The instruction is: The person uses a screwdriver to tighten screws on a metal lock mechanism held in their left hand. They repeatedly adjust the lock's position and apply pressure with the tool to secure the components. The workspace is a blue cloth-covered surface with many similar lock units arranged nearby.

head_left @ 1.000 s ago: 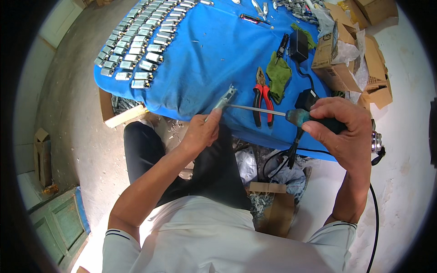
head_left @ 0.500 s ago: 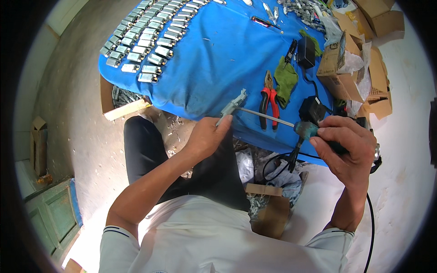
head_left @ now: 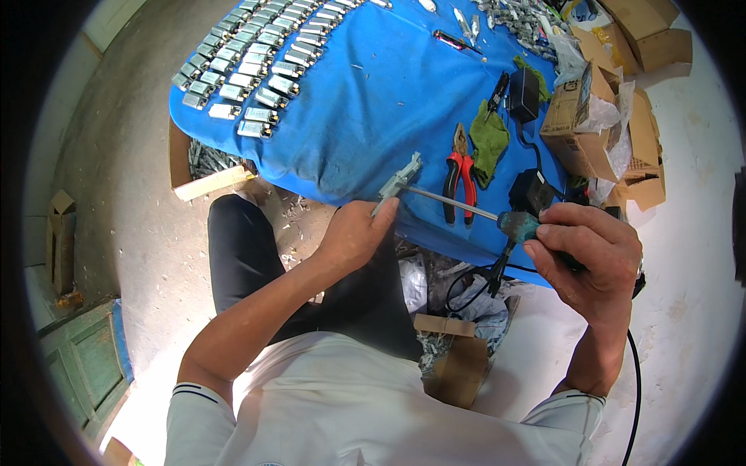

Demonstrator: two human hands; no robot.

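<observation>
My left hand (head_left: 353, 239) is closed on a small pale grey plastic piece (head_left: 402, 177), pinching its lower end by the table's near edge. In my right hand (head_left: 597, 252) is a screwdriver (head_left: 514, 226) with a dark green handle, gripped between thumb and fingers. Its long metal shaft points left, and the tip meets the grey piece; whether it sits in a screw is too small to tell. Beyond the shaft lie pliers (head_left: 468, 190) with red and black handles, beside a green cloth (head_left: 489, 138).
Rows of small silver metal-cased parts (head_left: 255, 114) cover the far left of the blue-clothed table (head_left: 350, 116). Black power adapters (head_left: 525, 93) with cables lie at the right, near open cardboard boxes (head_left: 575, 128). A pile of grey pieces (head_left: 517, 27) is at the far right.
My right hand and the screwdriver have shifted slightly left. The left hand stays nearly where it was, still holding the grey piece, and the whole view has moved a little.
</observation>
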